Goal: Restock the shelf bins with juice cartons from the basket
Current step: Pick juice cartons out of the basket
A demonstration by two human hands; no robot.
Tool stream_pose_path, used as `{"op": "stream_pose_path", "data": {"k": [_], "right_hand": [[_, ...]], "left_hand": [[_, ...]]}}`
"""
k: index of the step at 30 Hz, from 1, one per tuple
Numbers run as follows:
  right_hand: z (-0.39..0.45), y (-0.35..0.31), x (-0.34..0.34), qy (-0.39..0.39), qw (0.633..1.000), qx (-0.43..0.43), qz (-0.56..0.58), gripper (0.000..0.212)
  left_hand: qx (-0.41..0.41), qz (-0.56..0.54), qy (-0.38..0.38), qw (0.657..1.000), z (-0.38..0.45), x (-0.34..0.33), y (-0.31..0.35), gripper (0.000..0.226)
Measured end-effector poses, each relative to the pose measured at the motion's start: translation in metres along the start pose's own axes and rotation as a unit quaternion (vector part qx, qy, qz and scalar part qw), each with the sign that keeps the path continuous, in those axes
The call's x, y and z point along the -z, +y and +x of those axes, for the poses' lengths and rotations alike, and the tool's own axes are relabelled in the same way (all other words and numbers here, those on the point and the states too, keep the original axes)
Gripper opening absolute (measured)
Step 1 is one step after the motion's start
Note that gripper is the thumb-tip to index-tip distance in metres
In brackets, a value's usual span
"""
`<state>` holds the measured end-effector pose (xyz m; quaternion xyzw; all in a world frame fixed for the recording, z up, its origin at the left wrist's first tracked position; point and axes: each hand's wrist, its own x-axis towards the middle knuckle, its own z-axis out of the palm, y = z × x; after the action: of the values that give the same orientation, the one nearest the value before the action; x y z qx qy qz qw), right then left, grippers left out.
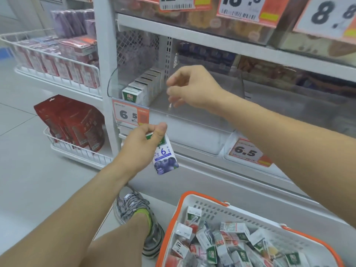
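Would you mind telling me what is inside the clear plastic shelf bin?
The clear plastic shelf bin holds one row of white juice cartons along its left side. How far back the row runs is hidden by glare and blur.

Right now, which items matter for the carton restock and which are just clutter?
Job:
- blueberry juice carton, in the left hand grip
- right hand, holding nothing, at the clear plastic shelf bin
- row of white cartons in that bin
- orange-rimmed white basket of cartons

Lying about:
- red pouches
- purple drink packs
- 6.5 price tag
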<state>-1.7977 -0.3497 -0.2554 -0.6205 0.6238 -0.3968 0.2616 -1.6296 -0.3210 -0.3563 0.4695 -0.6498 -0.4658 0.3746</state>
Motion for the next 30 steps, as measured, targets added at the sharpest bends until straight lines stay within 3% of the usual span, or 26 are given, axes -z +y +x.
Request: {"op": "stream_pose_path", "data": {"k": [4,10,13,17,20,22,24,26,30], "right_hand": [[-0.082,0.009,0.062,-0.022,1.000,-0.007,0.004,0.015],[-0.170,0.050,0.101,-0.078,0.993,-0.087,0.009,0.050],[-0.198,0.065,0.108,-0.049,0.995,-0.077,0.025,0.062],[-0.233,0.081,0.134,0.004,0.993,-0.084,0.087,0.063],[-0.259,0.095,0.168,0.037,0.993,-0.085,0.068,0.053],[-0.277,0.106,0.198,0.079,0.989,-0.087,0.089,0.042],[-0.299,0.114,0.231,0.153,0.977,-0.080,0.122,0.040],[-0.322,0.120,0.262,0.247,0.957,-0.063,0.140,0.041],[-0.343,0.138,0.316,0.390,0.918,-0.029,0.066,0.038]], "left_hand": [[-0.039,-0.024,-0.030,0.999,-0.006,-0.024,0.024,0.063],[-0.110,0.002,-0.141,0.984,-0.027,-0.076,0.063,0.039],[-0.140,-0.013,-0.194,0.971,-0.045,-0.115,0.082,0.038],[-0.165,0.005,-0.209,0.964,-0.062,-0.159,0.101,0.053],[-0.162,0.006,-0.237,0.958,-0.063,-0.186,0.112,0.058],[-0.177,0.004,-0.215,0.960,-0.059,-0.205,0.117,0.041],[-0.250,0.059,-0.155,0.954,-0.053,-0.224,0.119,0.028],[-0.336,0.125,-0.125,0.925,-0.050,-0.247,0.119,0.031],[-0.427,0.215,-0.163,0.863,-0.055,-0.295,0.113,0.034]]}}
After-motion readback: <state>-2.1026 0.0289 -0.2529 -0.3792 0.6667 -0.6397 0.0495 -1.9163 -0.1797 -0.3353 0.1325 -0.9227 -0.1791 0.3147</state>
